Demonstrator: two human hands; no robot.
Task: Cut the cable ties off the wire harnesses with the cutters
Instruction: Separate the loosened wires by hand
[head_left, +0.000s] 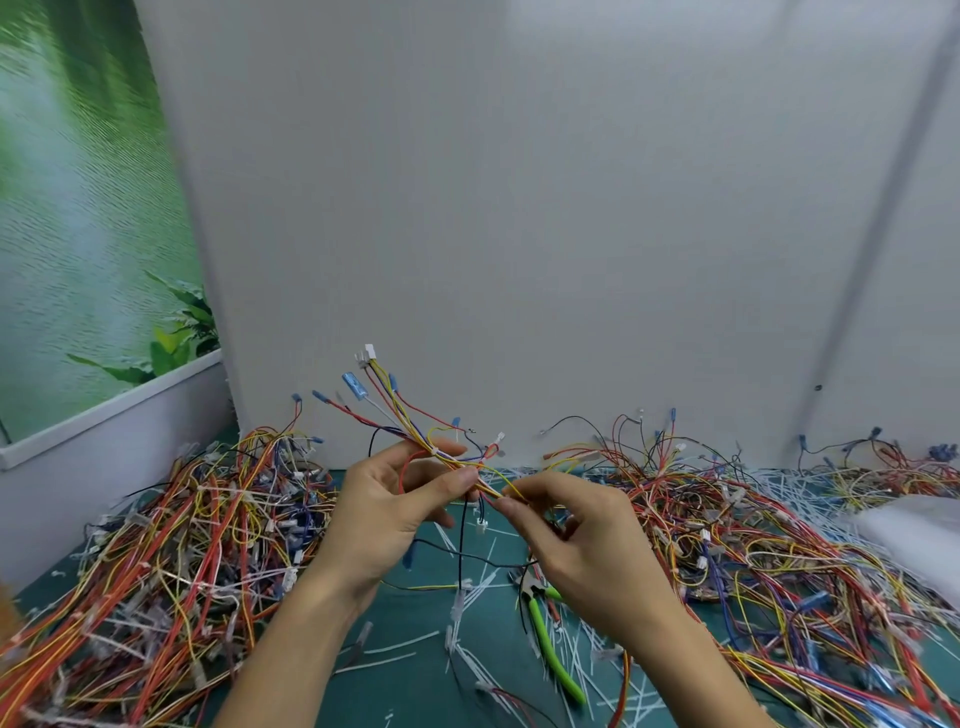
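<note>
Your left hand (387, 512) and right hand (582, 545) pinch a harness (415, 426) above the mat (415, 670); cutters (550, 644) lie below.

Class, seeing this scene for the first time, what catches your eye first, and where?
The left hand and right hand pinch a harness at the centre. Tangled wire heaps flank them on both sides. Green-handled cutters lie on the mat below the right hand.

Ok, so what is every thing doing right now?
left hand: pinching the wire harness
right hand: pinching the same harness
wire harness: held up off the mat, wires fanned out
cutters: lying on the mat under the right hand, unheld
cut cable ties: scattered loose on the mat
</note>
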